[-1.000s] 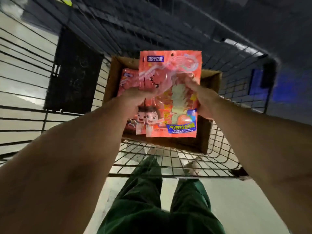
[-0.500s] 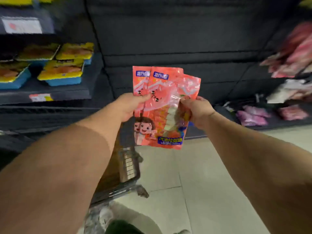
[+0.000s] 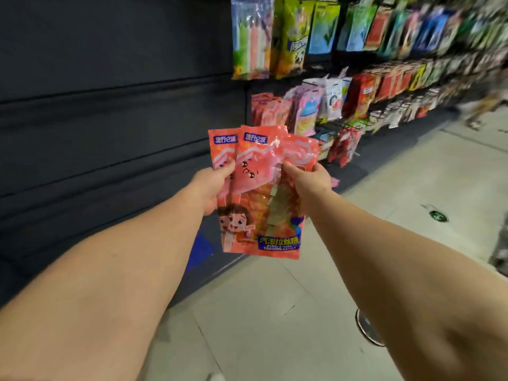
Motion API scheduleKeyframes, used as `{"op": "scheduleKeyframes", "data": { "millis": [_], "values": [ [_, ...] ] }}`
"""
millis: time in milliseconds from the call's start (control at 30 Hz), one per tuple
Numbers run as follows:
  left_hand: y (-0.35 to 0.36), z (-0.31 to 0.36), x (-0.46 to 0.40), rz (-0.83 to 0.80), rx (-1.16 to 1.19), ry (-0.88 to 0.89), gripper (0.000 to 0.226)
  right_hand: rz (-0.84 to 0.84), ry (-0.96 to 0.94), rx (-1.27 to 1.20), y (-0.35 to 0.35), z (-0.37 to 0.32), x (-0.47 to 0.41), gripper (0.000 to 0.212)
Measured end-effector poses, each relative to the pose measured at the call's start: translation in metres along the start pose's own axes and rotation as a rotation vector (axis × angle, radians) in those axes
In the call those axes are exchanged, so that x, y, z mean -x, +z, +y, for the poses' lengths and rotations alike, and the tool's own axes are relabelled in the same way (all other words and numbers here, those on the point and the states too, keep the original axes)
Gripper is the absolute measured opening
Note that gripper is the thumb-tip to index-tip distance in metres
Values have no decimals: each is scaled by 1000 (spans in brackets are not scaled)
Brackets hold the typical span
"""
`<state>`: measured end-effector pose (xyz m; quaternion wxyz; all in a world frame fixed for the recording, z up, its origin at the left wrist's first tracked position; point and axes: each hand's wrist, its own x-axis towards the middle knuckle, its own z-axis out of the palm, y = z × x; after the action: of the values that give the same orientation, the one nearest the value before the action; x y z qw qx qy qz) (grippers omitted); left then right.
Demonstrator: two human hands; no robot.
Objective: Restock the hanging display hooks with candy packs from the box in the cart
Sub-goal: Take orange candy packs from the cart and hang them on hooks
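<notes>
In a store aisle beside a dark slatted wall panel (image 3: 110, 119), you hold a fanned handful of pink candy packs (image 3: 264, 193) out in front of you, well short of the hanging display hooks (image 3: 341, 116) ahead to the right. Your left hand (image 3: 211, 188) pinches the packs at their left edge, its grip pressed together on the film; your right hand (image 3: 308, 180) pinches the front pack near its middle. The pouches look light, flat and limp, made of glossy, crinkled plastic that will likely slide pack on pack. Judging by that, take each one by its stiffer sealed top strip, where a hang hole should sit. Matching pink pouches (image 3: 268, 112) already hang on the rack.
</notes>
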<state>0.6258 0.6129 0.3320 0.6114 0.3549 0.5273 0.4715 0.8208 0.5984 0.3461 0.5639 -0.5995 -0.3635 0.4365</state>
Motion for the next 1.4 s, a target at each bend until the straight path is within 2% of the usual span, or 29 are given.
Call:
{"op": "scheduleKeyframes", "data": {
  "millis": [133, 233, 400, 533, 633, 700, 767, 867, 933, 1000, 1033, 1067, 1133, 1233, 1267, 1300, 1400],
  "values": [
    [27, 4, -55, 37, 0, 64, 32, 18, 53, -49, -3, 4, -52, 27],
    [42, 14, -104, 25, 15, 57, 34, 32, 60, -46, 2, 2, -98, 28],
    [44, 26, -194, 107, -49, 9, 66, 69, 77, 60, 7, -10, -189, 35],
    [40, 36, -249, 164, -118, -25, 37, 60, 99, 110, 5, -12, -252, 33],
    [34, 38, -281, 209, -126, -34, 42, 70, 123, 130, 10, -9, -282, 53],
    [32, 39, -302, 234, -97, -54, 42, 68, 144, 132, 18, -6, -305, 49],
    [34, 43, -313, 249, -75, -65, 31, 45, 159, 130, 26, -2, -327, 46],
    [32, 42, -327, 318, -50, -84, 26, 1, 202, 106, 36, 2, -359, 52],
    [29, 42, -333, 386, -35, -86, 26, -24, 247, 124, 39, 8, -386, 67],
    [30, 41, -342, 450, -8, -83, 25, -64, 254, 147, 38, 18, -419, 95],
    [33, 40, -347, 477, 0, -77, 26, -90, 247, 179, 38, 20, -434, 102],
    [37, 38, -353, 498, 15, -74, 29, -138, 240, 191, 37, 17, -446, 94],
    [50, 33, -364, 537, 69, -70, 37, -209, 258, 182, 37, 9, -469, 61],
    [82, 22, -376, 579, 120, -93, 53, -335, 296, 200, 38, 5, -506, 70],
    [93, 19, -379, 587, 131, -97, 53, -365, 283, 206, 40, 3, -516, 65],
    [105, 17, -381, 603, 137, -98, 50, -402, 276, 204, 41, 2, -524, 59],
    [128, 13, -386, 674, 153, -104, 38, -482, 282, 228, 45, 4, -551, 59]
  ]
}}
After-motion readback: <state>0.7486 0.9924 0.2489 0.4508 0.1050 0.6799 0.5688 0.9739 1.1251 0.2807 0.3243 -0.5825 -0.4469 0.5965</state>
